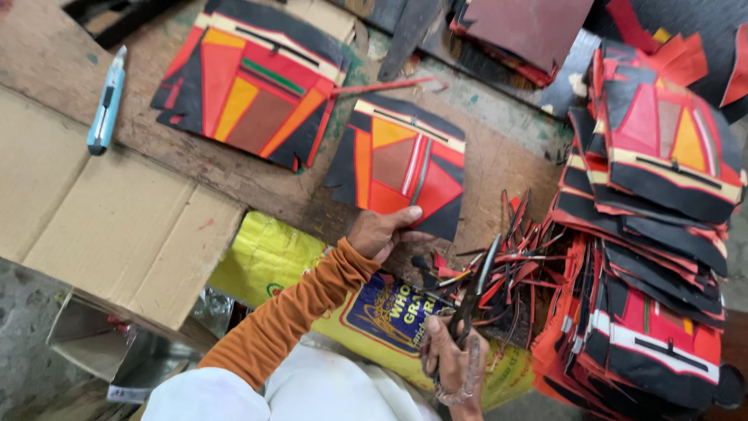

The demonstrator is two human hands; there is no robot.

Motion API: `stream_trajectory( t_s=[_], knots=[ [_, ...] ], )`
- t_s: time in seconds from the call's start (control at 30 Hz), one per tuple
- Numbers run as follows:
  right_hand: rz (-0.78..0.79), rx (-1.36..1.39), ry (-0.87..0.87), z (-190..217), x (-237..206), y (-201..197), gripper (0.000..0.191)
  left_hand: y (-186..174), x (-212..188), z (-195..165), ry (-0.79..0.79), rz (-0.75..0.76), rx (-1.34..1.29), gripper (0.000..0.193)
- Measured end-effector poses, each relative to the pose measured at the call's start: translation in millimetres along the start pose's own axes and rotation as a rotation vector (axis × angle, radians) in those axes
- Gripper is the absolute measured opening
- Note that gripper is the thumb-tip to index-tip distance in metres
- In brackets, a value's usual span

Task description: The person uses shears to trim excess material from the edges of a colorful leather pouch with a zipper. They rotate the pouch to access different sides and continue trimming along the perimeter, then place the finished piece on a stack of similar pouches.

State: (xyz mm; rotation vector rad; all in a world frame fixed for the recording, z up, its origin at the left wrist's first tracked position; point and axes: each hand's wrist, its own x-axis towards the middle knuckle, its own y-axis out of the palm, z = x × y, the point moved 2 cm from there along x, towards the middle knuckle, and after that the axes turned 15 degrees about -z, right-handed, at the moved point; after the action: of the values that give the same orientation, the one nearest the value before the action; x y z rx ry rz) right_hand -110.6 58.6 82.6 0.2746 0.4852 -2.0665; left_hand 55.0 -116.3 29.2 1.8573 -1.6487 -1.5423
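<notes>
The left hand (380, 231) pins the near edge of a patchwork panel (401, 164) flat on the desk (499, 156), likely to steady it. The right hand (454, 360) grips scissors (474, 292), blades pointing toward the panel. The panel is black-edged, with orange, red and brown wedges. Trimmed scraps (514, 257) lie just beside it.

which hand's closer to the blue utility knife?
Left. The left hand sits right of the blue utility knife, holding a patchwork panel; the right hand holds scissors farther away.
</notes>
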Motion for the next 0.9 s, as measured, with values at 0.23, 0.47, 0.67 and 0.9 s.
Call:
stream_trajectory(
  t_s=[0.23,0.47,0.67,0.9],
  knots=[
    [0.018,-0.081,0.051,-33.2,-23.0,-2.3,0.032,-15.4,4.2,-3.5,-0.041,0.034,0.0,0.041],
    [0.056,-0.085,0.109,-38.5,-24.9,3.6,0.034,-20.5,5.4,-7.1,-0.021,0.048,0.0,0.044],
    [0.021,-0.042,0.167,-40.5,-27.5,9.5,0.034,-24.9,6.4,-6.2,-0.03,0.062,-0.012,0.045],
    [0.059,0.314,0.438,-41.8,-41.7,16.6,0.02,-22.3,-5.4,-1.1,0.018,0.025,0.02,0.044]
  ],
)
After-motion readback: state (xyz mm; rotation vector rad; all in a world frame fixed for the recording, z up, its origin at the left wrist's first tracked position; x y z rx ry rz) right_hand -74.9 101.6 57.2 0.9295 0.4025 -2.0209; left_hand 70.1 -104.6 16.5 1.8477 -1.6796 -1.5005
